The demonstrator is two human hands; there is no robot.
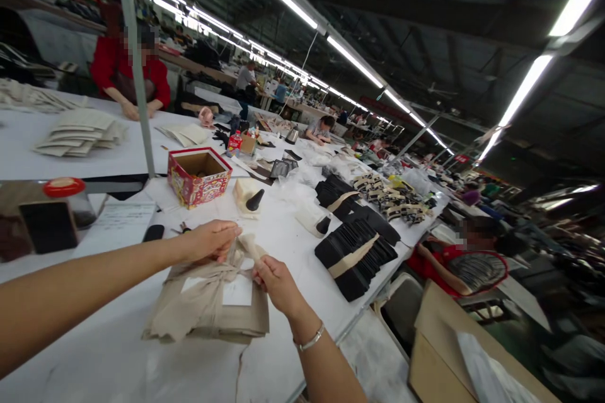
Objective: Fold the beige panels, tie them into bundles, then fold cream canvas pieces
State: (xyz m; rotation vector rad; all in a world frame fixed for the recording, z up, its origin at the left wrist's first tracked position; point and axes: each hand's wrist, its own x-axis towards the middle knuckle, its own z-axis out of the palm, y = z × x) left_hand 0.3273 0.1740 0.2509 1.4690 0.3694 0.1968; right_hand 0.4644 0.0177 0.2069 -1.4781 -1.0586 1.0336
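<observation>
A bundle of flat beige fabric pieces (241, 321) lies on the white table in front of me, with a beige cloth strip (220, 280) wrapped and knotted across its top. White paper slips (237, 291) are tucked under the strip. At the knot's far side, my left hand (210, 242) is closed, its fingers pinching the strip. My right hand (278, 282) grips another part of the strip between thumb and fingers, at the bundle's right edge. Between the two hands the strip is bunched into a raised fold. The fingertips of my left hand are partly hidden.
Beyond the bundle stand a red patterned box (198, 186) and a whitish container with a black nozzle (249, 198). Strapped black stacks (354, 258) lie to the right. A phone-like black object (154, 233) rests left. A metal pole (137, 63) rises by the table; co-workers sit around.
</observation>
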